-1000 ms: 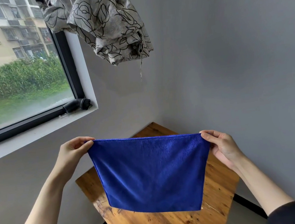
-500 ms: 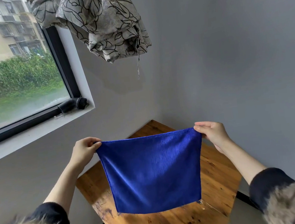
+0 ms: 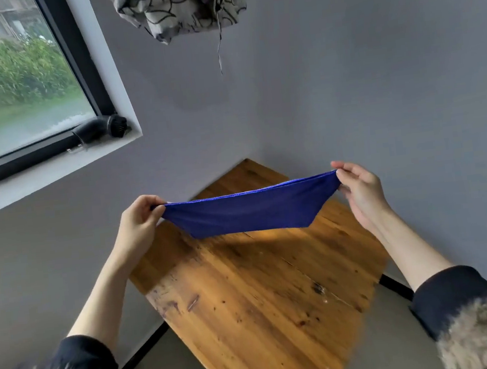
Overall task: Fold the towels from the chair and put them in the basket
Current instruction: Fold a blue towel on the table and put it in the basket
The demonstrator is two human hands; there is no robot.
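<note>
we pinch the blue towel [image 3: 251,212] by its 2 top corners, left hand [image 3: 138,217] and right hand [image 3: 358,189], holding it stretched in the air above the wooden table [image 3: 258,298], so the folding step looks just begun, and next it needs laying flat.
</note>
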